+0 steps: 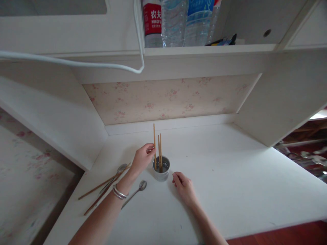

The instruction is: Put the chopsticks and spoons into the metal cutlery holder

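Observation:
My left hand [144, 157] pinches a wooden chopstick [154, 136] upright, its lower end inside a metal utensil holder [161, 175] with small holes in its base. Two more chopsticks [160, 149] stand in that holder, close together. Just right of the holder, my right hand [183, 185] rests on the white tabletop with its fingers curled in; whether anything is inside them is hidden. A metal spoon [142, 185] lies below my left hand, its handle partly behind my forearm. Left of my wrist, loose chopsticks [95, 188] cross over another spoon [122, 167].
White side panels and a flowered back wall [166, 98] enclose the white table [217, 170]. An overhead shelf holds plastic bottles [174, 23], and a white cable [102, 64] hangs in front of it at upper left.

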Motion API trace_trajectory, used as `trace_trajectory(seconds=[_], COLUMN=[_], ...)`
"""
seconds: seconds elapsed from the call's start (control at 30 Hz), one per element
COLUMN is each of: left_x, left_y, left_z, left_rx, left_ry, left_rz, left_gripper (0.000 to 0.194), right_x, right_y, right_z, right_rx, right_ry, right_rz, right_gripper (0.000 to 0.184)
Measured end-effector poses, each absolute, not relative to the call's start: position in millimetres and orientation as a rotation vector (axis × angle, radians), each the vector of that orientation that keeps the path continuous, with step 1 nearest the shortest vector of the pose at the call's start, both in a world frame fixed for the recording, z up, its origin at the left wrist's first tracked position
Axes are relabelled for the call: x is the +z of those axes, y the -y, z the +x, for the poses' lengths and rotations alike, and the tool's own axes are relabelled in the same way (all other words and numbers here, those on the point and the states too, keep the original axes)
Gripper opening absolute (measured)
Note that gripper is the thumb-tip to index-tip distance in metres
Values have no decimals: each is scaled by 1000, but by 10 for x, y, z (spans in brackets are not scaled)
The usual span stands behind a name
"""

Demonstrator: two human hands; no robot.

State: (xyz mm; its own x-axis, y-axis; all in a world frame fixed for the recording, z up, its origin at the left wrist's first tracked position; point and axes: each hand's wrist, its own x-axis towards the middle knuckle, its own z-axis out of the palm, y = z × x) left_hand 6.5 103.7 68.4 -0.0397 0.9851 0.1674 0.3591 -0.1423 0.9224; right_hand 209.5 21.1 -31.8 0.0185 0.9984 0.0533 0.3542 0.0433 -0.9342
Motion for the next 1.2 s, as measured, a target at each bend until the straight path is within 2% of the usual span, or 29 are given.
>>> trace_trajectory(seconds=[0.2, 0.77, 1.2], left_x=[674, 579, 521], left_y=[-968, -955, -871], left_z=[121, 93, 82], left_rx=[1096, 936, 990], left_ry=[-1485, -1562, -1549], left_rz=[1675, 1898, 1822], left_gripper=[22, 25, 29], right_x=[-319, -320, -342], right_y=[-209, -209, -209], right_z=[2092, 2095, 2100], right_rx=[962, 933, 921], right_ry=[1492, 1540, 1553], right_rz=[-1456, -1461, -1439], right_gripper=[37, 37, 36])
